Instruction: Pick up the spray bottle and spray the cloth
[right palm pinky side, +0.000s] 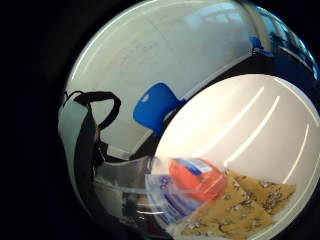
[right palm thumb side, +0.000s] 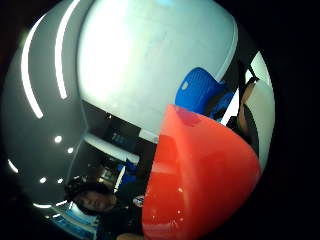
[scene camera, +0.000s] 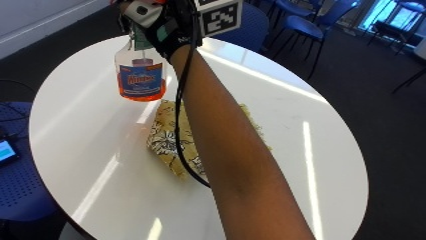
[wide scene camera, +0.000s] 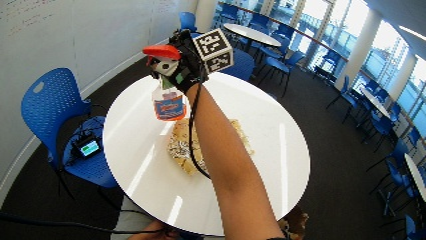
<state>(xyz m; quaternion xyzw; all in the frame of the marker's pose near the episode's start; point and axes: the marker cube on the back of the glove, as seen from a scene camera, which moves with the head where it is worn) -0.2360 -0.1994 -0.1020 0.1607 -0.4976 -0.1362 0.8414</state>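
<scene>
Above table (scene camera: 86, 115), hands (scene camera: 170, 27) grip spray bottle (scene camera: 140, 75).

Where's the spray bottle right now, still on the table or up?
Up: in the outside view the clear spray bottle of orange liquid hangs from the black-gloved right hand, above the round white table just beyond the yellow patterned cloth.

both outside views look down along the raised arm at the round white table (scene camera: 80, 125) — the wide one from farther back, taking in the room. the palm views sit close against the spray bottle (right palm pinky side: 192, 182), sharing the blue chair (right palm thumb side: 200, 90) and the whiteboard wall.
</scene>
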